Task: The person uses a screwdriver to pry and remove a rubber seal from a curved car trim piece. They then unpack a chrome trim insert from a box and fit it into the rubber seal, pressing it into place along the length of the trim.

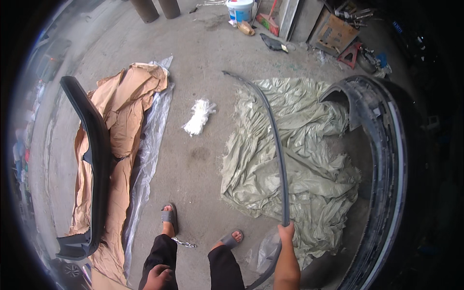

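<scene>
At the lower right of the frame, our right hand (286, 233) is closed in a fist around a long dark strip (278, 140). We have it near its lower part: above the fist it bows up to the upper centre, and below it curves down to the bottom edge. Our left hand (158, 278) is at the lower left of centre, in front of our black trousers (162, 255); its fingers look bent and we see nothing held in it, but we cannot tell how far it is open.

The strip crosses over a crumpled grey-green sheet (309, 179) right of centre, with a piece of clear plastic (267, 250) near our fist. Along the right side we see a large curved black car part (397, 159) with a pale band. On the left, a black angled panel (99, 162) lies over brown paper (126, 111), and clear film (150, 145) shows along the paper's right edge.

Between the two sheets we see a white bundle (198, 118) on the concrete floor (195, 181). A short chain (185, 242) lies between our sandalled feet. At the upper centre stand a white and blue bucket (239, 11) and a red broom (268, 23).
</scene>
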Tool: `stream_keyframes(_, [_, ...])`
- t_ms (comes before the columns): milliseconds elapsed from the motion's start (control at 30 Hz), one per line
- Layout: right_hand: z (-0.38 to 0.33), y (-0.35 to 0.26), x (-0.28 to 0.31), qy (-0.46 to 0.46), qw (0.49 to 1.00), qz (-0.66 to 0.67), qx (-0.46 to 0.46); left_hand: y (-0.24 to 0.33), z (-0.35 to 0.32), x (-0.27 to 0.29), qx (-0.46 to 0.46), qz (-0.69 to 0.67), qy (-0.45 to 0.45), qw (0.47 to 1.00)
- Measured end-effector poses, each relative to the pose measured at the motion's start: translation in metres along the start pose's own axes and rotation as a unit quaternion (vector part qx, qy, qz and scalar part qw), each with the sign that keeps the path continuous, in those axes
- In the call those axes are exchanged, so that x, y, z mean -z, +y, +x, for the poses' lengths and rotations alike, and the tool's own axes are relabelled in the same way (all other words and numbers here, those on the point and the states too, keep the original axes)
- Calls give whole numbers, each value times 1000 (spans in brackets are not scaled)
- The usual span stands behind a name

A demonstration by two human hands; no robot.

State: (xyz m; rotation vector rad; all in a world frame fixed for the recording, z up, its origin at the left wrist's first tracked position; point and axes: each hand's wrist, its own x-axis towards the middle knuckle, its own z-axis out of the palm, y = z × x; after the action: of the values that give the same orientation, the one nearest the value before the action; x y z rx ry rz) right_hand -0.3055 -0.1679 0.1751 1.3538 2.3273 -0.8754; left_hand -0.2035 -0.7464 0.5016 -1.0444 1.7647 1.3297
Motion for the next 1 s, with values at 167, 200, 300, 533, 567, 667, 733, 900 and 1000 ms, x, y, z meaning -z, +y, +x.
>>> stream_keyframes(167, [-114, -56, 127, 46, 999, -24, -3, 29, -20, 49, -79, -23, -21, 996])
stream_keyframes(200, [-138, -65, 152, 50, 997, -52, -28, 36, -26, 61, -95, -48, -22, 994])
stream_keyframes(300, [-218, -94, 220, 101, 985, -133, -33, 68, -42, 98, -131, -70, -30, 988])
stream_keyframes(533, [-457, -240, 364, 79, 967, -239, -37, 173, -84, 200, -257, 77, -43, 962])
stream_keyframes(567, [-495, -264, 375, 87, 967, -237, -22, 189, -88, 216, -319, 136, -4, 938])
stream_keyframes(667, [-596, -321, 384, 121, 966, -226, 26, 230, -87, 265, -333, 64, -51, 940])
stream_keyframes(733, [-638, -353, 378, 161, 961, -213, 70, 253, -81, 298, -295, -21, -107, 949])
stream_keyframes(900, [-683, -422, 348, 173, 916, -183, 311, 294, -81, 362, -254, -276, -173, 911])
stream_keyframes(1000, [-692, -467, 329, 112, 890, -182, 403, 316, -96, 382, -229, -444, -199, 843])
